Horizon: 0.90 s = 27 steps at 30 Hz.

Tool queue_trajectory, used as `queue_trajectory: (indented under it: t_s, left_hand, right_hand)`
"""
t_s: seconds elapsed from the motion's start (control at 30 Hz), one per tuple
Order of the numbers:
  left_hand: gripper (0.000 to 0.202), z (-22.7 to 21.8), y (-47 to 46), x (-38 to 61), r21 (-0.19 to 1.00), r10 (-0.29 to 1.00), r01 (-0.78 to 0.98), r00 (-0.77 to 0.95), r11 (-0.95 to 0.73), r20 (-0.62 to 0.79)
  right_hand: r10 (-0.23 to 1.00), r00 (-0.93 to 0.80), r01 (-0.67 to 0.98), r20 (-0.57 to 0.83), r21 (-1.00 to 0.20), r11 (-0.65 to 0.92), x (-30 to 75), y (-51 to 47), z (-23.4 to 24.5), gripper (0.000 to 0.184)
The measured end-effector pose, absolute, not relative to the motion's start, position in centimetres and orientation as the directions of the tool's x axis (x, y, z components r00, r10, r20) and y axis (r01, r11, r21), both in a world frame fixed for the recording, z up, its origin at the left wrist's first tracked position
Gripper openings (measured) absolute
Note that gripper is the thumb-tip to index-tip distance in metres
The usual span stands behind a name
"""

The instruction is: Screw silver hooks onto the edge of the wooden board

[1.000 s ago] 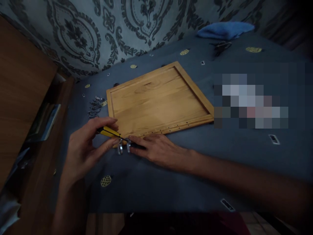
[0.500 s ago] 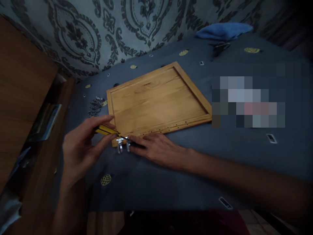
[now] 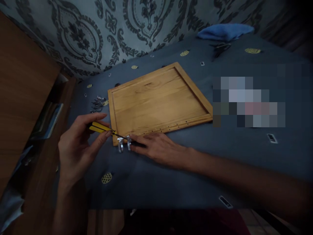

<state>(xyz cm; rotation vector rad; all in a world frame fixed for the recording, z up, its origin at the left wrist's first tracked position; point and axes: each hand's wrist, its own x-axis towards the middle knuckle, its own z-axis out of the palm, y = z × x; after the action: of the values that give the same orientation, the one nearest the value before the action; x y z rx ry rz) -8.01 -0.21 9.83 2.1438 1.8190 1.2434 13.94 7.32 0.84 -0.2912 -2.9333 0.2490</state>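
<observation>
A flat wooden board with a raised rim and a row of small holes along its near edge lies on a blue-grey cloth. My left hand pinches a yellow-handled screwdriver, its thin shaft pointing right at two metal hooks at the board's near left corner. My right hand lies low on the cloth, fingertips pressed against the right-hand hook.
A heap of several more metal hooks lies left of the board. A blue cloth and dark scissors-like tool sit at the far right. A wooden cabinet stands at the left, patterned wall behind.
My left hand has drawn the screwdriver back to the left, so more of its shaft shows. The right hand and hooks have stayed put.
</observation>
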Motion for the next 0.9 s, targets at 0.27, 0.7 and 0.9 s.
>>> queue_trajectory:
  t_s: [0.27, 0.7, 0.9]
  left_hand:
    - [0.031, 9.50, 0.03, -8.12, 0.519, 0.885, 0.800, 0.032, -0.301, 0.465]
    - [0.034, 9.21, 0.06, -8.47, 0.449, 0.885, 0.831, 0.106, -0.330, 0.453]
    - [0.033, 9.18, -0.11, -7.78, 0.420, 0.877, 0.849, 0.099, -0.321, 0.471]
  right_hand:
    - [0.212, -0.959, 0.170, 0.186, -0.221, 0.960, 13.98, 7.33, 1.01, 0.042]
    - [0.221, -0.954, 0.184, 0.201, -0.187, 0.965, 13.88, 7.27, 0.70, 0.039]
    - [0.211, -0.959, 0.182, 0.189, -0.155, 0.971, 13.93, 7.27, 0.86, 0.038]
